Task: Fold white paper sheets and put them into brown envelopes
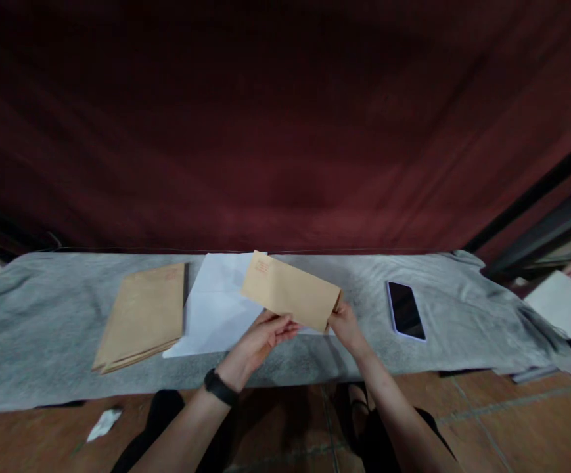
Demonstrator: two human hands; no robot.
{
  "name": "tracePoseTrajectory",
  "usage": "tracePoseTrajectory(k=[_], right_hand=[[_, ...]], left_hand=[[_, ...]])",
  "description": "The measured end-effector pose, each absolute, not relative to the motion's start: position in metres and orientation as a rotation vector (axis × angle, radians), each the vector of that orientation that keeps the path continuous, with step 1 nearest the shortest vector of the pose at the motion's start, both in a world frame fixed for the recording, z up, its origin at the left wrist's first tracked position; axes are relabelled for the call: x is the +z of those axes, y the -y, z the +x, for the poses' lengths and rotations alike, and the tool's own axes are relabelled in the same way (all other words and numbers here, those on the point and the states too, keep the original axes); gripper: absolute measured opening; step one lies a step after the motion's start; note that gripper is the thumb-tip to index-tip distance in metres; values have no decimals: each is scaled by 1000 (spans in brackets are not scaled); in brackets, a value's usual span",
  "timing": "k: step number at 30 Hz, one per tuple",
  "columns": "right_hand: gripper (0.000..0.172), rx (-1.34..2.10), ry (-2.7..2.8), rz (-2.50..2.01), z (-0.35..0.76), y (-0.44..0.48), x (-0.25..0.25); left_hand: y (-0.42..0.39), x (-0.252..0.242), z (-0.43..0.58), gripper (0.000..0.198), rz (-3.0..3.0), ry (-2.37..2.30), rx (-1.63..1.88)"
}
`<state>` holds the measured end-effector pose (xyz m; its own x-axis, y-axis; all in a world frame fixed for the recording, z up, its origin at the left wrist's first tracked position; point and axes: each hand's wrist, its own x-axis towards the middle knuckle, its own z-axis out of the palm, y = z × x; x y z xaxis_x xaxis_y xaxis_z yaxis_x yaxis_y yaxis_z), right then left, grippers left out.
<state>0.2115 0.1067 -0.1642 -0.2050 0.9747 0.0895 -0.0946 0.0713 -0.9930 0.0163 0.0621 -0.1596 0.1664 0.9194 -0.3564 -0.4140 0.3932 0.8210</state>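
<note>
A tan paper envelope (295, 292) with small red print at its upper left is held tilted above the bench. My right hand (344, 325) is closed on its right end, where the paper looks folded or opened. At the lower edge, my left hand (268, 335) has its thumb and fingers against the envelope, palm turned partly up; some fingertips are hidden. Beneath it lie white paper sheets (216, 309), partly covered by the envelope. To the left rests a stack of similar tan envelopes (144, 312), also with red print.
A grey cloth (462, 315) covers the long, narrow bench. A phone with a lilac case (406, 311) lies at the right. Behind hangs a dark red curtain (285, 131). White crumpled tissue (104, 424) is on the tiled floor. Papers (568, 302) stand at the far right.
</note>
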Motion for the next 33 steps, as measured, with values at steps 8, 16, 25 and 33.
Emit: tracePoseTrajectory(k=[8,16,25,33], right_hand=[[26,1372,1405,-1067,224,-102,-162],[27,1655,1430,-942,233,-97,-165],[39,1643,1363,-1032,231,-101,-159],[40,1696,1393,-1062,237,-101,-162]], left_hand=[[-44,-137,10,48,2449,-1480,1008],[-47,-122,-3,104,2826,-1581,586],[-43,-117,-2,98,2811,-1614,553],[-48,-134,1,111,2793,-1641,495]])
